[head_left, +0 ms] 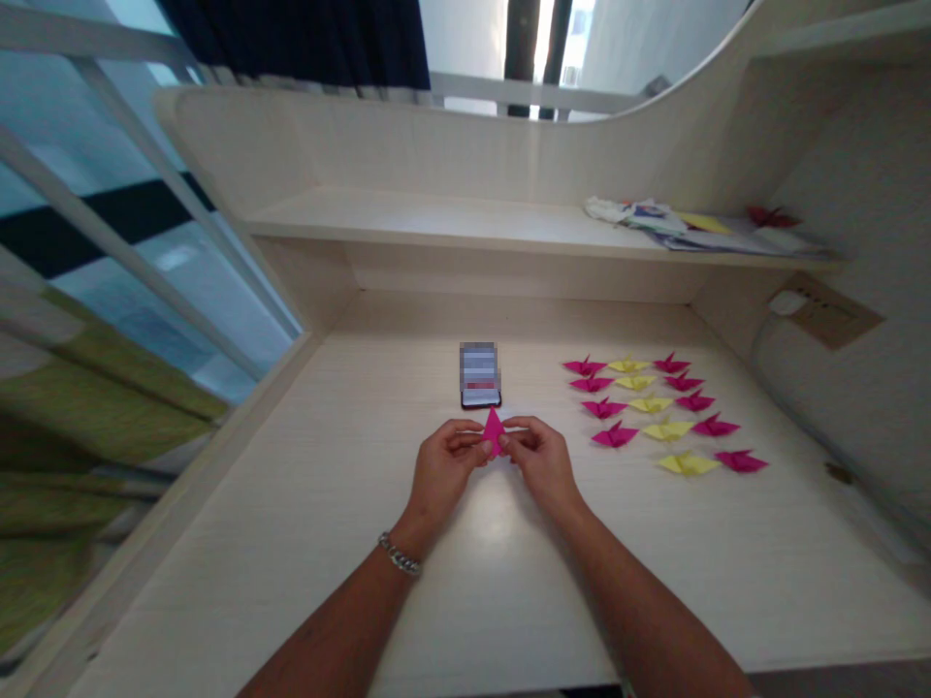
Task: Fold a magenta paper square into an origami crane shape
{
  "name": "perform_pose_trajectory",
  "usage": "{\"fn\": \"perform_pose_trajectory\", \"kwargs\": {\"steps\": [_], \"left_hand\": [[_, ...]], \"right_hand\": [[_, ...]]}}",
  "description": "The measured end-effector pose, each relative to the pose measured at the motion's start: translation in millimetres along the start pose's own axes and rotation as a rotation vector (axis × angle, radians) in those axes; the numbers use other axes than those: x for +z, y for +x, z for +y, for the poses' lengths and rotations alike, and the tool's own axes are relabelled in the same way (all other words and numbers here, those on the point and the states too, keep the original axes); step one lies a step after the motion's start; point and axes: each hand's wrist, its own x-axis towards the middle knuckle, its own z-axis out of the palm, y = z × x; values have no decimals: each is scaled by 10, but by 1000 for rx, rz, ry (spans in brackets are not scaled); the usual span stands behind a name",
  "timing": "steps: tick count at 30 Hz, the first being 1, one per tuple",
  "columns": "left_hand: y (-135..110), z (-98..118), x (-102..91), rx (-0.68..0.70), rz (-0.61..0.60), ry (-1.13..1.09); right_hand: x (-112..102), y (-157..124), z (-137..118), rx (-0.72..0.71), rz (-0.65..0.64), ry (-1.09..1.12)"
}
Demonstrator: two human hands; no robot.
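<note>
Person at pale desk [349, 543], both forearms in over the near edge. Left hand [445, 463] and right hand [542, 460] meet at centre, each pinching 1 side of a pink folded paper [494, 431] between thumb and fingertips. The paper sits point-up, just above the desk surface. Gripping from both sides probably keeps the creases lined up.

Phone [480, 376] lies flat, screen up, just beyond the paper, likely so it can be read without letting go.

Right of the hands, well apart: 14 paper cranes in 3 tidy columns, pink cranes [603, 408] outside and yellow cranes [650, 403] in the middle.

Shelf [436, 218] above holds loose papers [655, 218] and 1 red crane [771, 217]. Bracelet [400, 555] on left wrist.
</note>
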Motion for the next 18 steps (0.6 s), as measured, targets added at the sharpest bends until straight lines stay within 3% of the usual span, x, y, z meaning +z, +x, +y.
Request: {"fn": "perform_pose_trajectory", "kwargs": {"steps": [7,18], "left_hand": [[0,5,-15,45,-27,33],[-29,69,-22,65,-119,123]], "right_hand": [[-19,35,26,28,-16,37],[-87,29,-25,130,-173,136]]}}
